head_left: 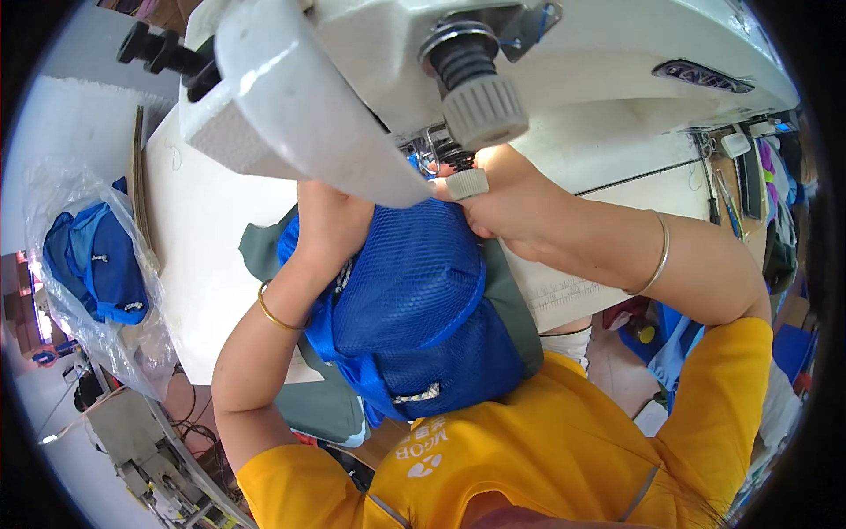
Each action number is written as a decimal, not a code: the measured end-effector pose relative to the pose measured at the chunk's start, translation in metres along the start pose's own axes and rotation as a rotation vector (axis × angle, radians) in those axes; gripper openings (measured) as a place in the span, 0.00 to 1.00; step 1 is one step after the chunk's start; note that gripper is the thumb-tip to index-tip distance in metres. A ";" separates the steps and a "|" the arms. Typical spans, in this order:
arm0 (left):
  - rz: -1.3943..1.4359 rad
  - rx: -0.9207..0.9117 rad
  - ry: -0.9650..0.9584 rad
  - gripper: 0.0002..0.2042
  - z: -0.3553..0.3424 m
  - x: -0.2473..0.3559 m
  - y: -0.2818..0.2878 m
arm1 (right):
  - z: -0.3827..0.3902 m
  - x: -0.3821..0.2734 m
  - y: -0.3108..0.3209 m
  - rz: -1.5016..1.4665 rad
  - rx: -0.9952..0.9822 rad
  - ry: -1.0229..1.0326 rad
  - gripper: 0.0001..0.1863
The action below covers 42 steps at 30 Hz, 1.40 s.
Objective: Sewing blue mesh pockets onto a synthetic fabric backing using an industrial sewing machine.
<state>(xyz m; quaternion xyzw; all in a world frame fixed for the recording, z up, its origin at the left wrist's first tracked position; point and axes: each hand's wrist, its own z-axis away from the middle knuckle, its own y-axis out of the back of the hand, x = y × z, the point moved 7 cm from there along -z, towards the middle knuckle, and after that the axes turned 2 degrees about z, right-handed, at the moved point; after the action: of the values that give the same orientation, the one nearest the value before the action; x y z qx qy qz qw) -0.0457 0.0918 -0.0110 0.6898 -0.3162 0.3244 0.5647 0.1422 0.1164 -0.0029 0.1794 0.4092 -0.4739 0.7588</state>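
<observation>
A bright blue bag (414, 282) with mesh panels and speckled cord pulls lies bunched between my arms, its far end under the head of a white sewing machine (308, 97). My left hand (333, 220) grips the bag's left side, with the fingertips hidden behind the machine head. Close to the needle area, my right hand (507, 201) is closed on the bag's far right edge, its fingers partly covered by a ribbed knob (469, 183). Dark green fabric (511, 309) shows beneath and beside the bag.
A clear plastic bag (145, 353) holding another blue bag (110, 264) hangs at the table's left. The white worktable (203, 291) extends around the machine. Scissors and a screwdriver (710, 198) lie on the right. Cloth is heaped beyond my right elbow.
</observation>
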 end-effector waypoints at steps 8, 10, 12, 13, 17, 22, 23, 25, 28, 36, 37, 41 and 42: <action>-0.388 -0.008 -0.219 0.11 0.004 0.019 0.008 | -0.008 0.019 -0.007 -0.018 -0.051 -0.128 0.05; -0.505 -0.157 -0.295 0.12 0.009 0.030 0.005 | -0.008 0.017 -0.006 -0.137 0.010 -0.093 0.12; -0.360 -0.220 -0.310 0.13 0.009 0.039 0.005 | -0.006 0.017 -0.006 -0.099 0.006 -0.081 0.12; -0.210 -0.255 -0.350 0.14 0.010 0.046 0.006 | -0.006 0.017 -0.007 -0.059 -0.006 -0.073 0.13; -0.204 -0.315 -0.298 0.13 0.010 0.058 0.009 | -0.009 0.020 -0.010 -0.088 -0.028 -0.095 0.13; -0.209 -0.476 -0.273 0.16 0.010 0.069 0.005 | -0.006 0.029 -0.019 -0.056 -0.014 -0.128 0.08; -0.213 -0.500 -0.280 0.16 0.011 0.072 0.003 | -0.002 0.031 -0.019 -0.061 -0.011 -0.129 0.08; -0.432 -0.513 -0.384 0.18 0.012 0.079 -0.003 | 0.005 0.034 -0.018 -0.135 -0.002 -0.081 0.10; -0.571 -0.529 -0.377 0.18 0.015 0.083 -0.007 | 0.013 0.043 -0.022 -0.068 -0.148 -0.097 0.12; -0.618 -0.551 -0.349 0.22 0.016 0.083 -0.006 | 0.028 0.029 -0.017 0.352 -0.046 0.494 0.13; -0.623 -0.541 -0.372 0.22 0.017 0.084 -0.006 | 0.037 0.021 -0.017 0.504 -0.004 0.713 0.11; -0.597 -0.530 -0.363 0.23 0.019 0.081 -0.005 | 0.062 0.012 -0.015 0.890 0.202 1.193 0.13; -0.635 -0.511 -0.408 0.24 0.019 0.082 -0.006 | 0.062 0.015 -0.018 0.984 0.194 1.219 0.16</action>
<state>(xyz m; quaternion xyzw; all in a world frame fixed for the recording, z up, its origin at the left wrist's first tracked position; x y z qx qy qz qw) 0.0089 0.0682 0.0488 0.6410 -0.2636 -0.0959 0.7145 0.1576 0.0578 0.0246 0.6334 0.5835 0.0644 0.5042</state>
